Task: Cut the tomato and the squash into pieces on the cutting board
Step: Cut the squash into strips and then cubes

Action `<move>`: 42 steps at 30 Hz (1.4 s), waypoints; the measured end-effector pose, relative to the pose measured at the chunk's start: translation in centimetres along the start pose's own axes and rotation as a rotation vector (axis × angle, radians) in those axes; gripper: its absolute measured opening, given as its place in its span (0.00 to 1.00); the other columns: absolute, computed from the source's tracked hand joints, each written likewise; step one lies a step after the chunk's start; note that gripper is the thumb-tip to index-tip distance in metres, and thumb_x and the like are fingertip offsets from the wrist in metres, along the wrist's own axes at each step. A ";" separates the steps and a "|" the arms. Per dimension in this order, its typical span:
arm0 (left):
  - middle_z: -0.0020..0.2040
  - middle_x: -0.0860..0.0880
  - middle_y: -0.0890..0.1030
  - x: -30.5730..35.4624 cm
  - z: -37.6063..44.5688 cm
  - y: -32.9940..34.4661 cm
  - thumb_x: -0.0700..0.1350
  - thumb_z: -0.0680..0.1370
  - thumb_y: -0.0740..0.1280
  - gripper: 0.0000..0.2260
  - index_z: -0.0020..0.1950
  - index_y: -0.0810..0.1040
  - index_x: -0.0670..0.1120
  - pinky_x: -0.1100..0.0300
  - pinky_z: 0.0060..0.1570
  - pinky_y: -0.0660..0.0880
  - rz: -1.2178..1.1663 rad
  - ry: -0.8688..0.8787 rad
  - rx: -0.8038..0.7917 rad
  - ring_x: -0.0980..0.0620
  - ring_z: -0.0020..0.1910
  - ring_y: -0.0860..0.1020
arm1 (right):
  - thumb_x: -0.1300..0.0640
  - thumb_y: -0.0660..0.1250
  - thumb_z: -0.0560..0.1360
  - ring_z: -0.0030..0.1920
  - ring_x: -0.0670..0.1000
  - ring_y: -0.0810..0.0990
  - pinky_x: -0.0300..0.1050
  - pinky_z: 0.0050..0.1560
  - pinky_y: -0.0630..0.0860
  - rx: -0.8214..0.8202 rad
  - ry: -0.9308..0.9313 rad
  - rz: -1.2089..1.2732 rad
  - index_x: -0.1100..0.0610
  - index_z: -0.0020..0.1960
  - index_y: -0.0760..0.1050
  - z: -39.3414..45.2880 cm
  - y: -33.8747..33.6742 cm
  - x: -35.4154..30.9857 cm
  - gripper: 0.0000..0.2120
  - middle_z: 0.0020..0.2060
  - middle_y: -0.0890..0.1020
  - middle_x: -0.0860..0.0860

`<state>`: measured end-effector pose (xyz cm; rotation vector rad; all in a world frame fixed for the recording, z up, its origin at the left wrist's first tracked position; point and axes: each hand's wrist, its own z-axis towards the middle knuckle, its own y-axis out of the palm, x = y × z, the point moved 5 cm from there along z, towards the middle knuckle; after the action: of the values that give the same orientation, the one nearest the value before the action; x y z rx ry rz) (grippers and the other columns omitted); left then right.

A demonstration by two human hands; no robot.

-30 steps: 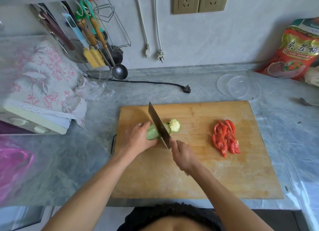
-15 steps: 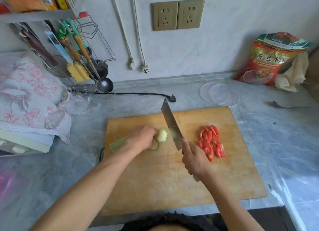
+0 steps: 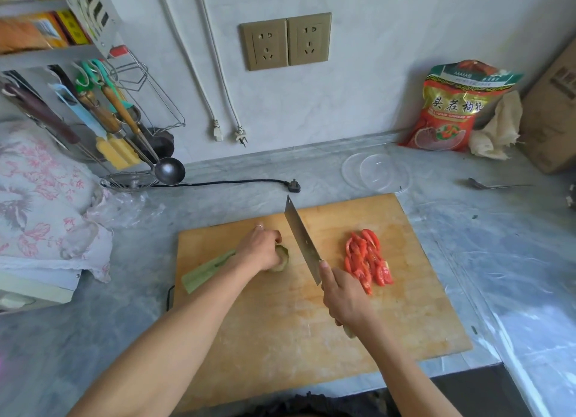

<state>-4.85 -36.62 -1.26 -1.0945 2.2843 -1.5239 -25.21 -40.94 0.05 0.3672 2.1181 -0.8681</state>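
Note:
A wooden cutting board lies on the grey counter. Red tomato slices are heaped on its right part. My left hand curls over a small round squash piece near the board's middle. The long pale green squash lies along the board's left edge, partly hidden by my left forearm. My right hand grips the handle of a cleaver. The blade stands just right of the squash piece, between it and the tomato, its tip pointing away from me.
A black plug and cord lie behind the board, with a clear glass lid to their right. A red bag, cloth and cardboard box fill the back right; a spoon lies there. Hanging utensils and a cloth-covered appliance stand left.
The cleaver came out of the squash and now stands to the right of it. My left hand let go of the long squash and closed over the cut end piece.

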 end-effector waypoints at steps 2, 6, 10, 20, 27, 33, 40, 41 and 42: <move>0.62 0.46 0.71 0.2 -0.2 0.5 0.46 0.75 0.68 0.16 0.63 0.77 0.50 0.51 0.54 0.77 0.016 0.024 -0.012 0.43 0.57 0.77 | 0.36 0.50 0.80 0.29 0.52 0.75 0.44 0.26 0.72 0.005 0.000 -0.004 0.62 0.42 0.73 -0.1 -0.1 0.3 0.31 0.31 0.76 0.52; 0.54 0.48 0.77 0.7 -1.3 0.4 0.46 0.76 0.69 0.09 0.56 0.77 0.48 0.50 0.48 0.78 0.007 0.104 0.060 0.44 0.50 0.78 | 0.37 0.50 0.80 0.29 0.52 0.75 0.48 0.28 0.74 0.006 -0.025 -0.032 0.62 0.40 0.72 -0.1 -0.2 0.1 0.29 0.30 0.76 0.53; 0.46 0.51 0.78 0.6 -3.5 -0.7 0.50 0.76 0.71 0.08 0.51 0.75 0.49 0.53 0.39 0.76 -0.081 0.221 0.302 0.47 0.45 0.77 | 0.40 0.52 0.81 0.31 0.53 0.75 0.50 0.34 0.74 0.037 -0.038 -0.091 0.58 0.36 0.69 0.2 -0.5 -0.6 0.25 0.30 0.76 0.53; 0.45 0.53 0.80 -7.5 -12.9 -2.8 0.35 0.71 0.76 0.10 0.50 0.82 0.44 0.69 0.45 0.72 -0.465 0.150 0.892 0.55 0.42 0.77 | 0.42 0.55 0.81 0.28 0.56 0.71 0.49 0.30 0.66 0.047 -0.210 -0.300 0.58 0.38 0.66 0.2 1.9 -3.7 0.22 0.27 0.74 0.53; 0.47 0.43 0.84 -18.0 -18.5 -0.4 0.28 0.68 0.73 0.15 0.51 0.84 0.41 0.59 0.50 0.76 -0.391 -0.250 0.969 0.43 0.46 0.81 | 0.42 0.54 0.81 0.27 0.56 0.72 0.50 0.28 0.67 -0.045 -0.430 -0.376 0.57 0.40 0.66 -1.3 6.7 -9.1 0.20 0.27 0.74 0.53; 0.49 0.44 0.80 -24.0 -18.8 4.1 0.31 0.69 0.69 0.14 0.50 0.83 0.44 0.49 0.38 0.78 -0.158 -0.513 0.653 0.40 0.53 0.76 | 0.40 0.53 0.80 0.29 0.55 0.72 0.48 0.28 0.63 -0.151 -0.502 -0.505 0.55 0.40 0.65 -3.2 10.9 -11.9 0.21 0.30 0.75 0.53; 0.51 0.45 0.79 -23.5 -18.4 6.3 0.42 0.71 0.74 0.12 0.53 0.81 0.45 0.52 0.41 0.78 -0.175 -0.490 0.560 0.43 0.53 0.76 | 0.40 0.54 0.80 0.27 0.53 0.73 0.45 0.26 0.62 -0.133 -0.512 -0.501 0.56 0.41 0.67 -3.8 11.3 -12.5 0.20 0.29 0.76 0.52; 0.52 0.45 0.79 -23.5 -18.5 6.6 0.44 0.72 0.73 0.12 0.54 0.81 0.46 0.53 0.41 0.77 -0.206 -0.482 0.543 0.43 0.53 0.76 | 0.41 0.54 0.81 0.26 0.53 0.72 0.45 0.25 0.61 -0.129 -0.512 -0.492 0.56 0.40 0.66 -3.7 11.1 -12.5 0.20 0.29 0.76 0.52; 0.51 0.46 0.78 -23.5 -18.4 6.6 0.45 0.71 0.73 0.11 0.53 0.81 0.47 0.54 0.41 0.76 -0.242 -0.475 0.535 0.44 0.53 0.76 | 0.41 0.54 0.81 0.25 0.52 0.71 0.44 0.25 0.60 -0.125 -0.511 -0.483 0.56 0.40 0.66 -3.7 11.0 -12.4 0.20 0.28 0.76 0.52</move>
<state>-0.91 -6.42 -4.08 -1.4021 1.3701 -1.6022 -13.71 -30.10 6.18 -0.4143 1.7792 -0.9650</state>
